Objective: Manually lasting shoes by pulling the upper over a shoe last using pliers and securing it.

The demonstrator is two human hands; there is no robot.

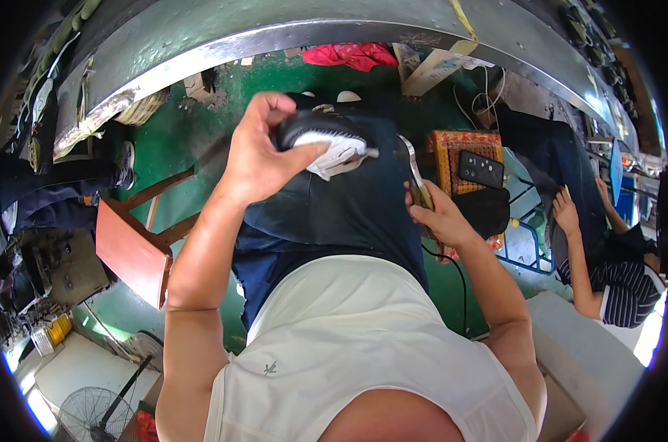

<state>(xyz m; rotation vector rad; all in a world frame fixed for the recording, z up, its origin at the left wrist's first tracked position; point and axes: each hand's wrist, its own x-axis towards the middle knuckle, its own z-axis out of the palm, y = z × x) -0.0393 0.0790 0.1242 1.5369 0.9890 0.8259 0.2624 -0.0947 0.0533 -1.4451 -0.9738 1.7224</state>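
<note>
A: What is in hand here?

B: The left hand [256, 151] is curled around a black shoe [320, 140] with a white sole, held up over the person's lap, thumb across the sole and fingers wrapped behind. The right hand [441, 217] is closed around the handle of a metal tool [415, 173], thin and curved, whose tip stands just right of the shoe and apart from it.

A: So which step is that?

B: I'd judge the sole is being worked at its edge, trimmed or cleaned, with the tool between strokes. I can't tell the tool's exact kind.

A: And the next move?

B: Probably bringing the tip back to the sole's rim while the left hand turns the shoe to offer the edge. That calls for a firm grip, since the tool would pass close to the thumb.

A: What else is about?

B: A long metal counter [289, 33] curves across the top. Below it lies green floor with a red cloth [352, 54]. A wooden stool [131, 250] stands to the left, a fan [91, 412] at lower left. To the right, a patterned box [452, 151] carries a black phone [481, 169], and another person [614, 287] in a striped shirt sits beyond. Nothing stands between tool and shoe.
</note>
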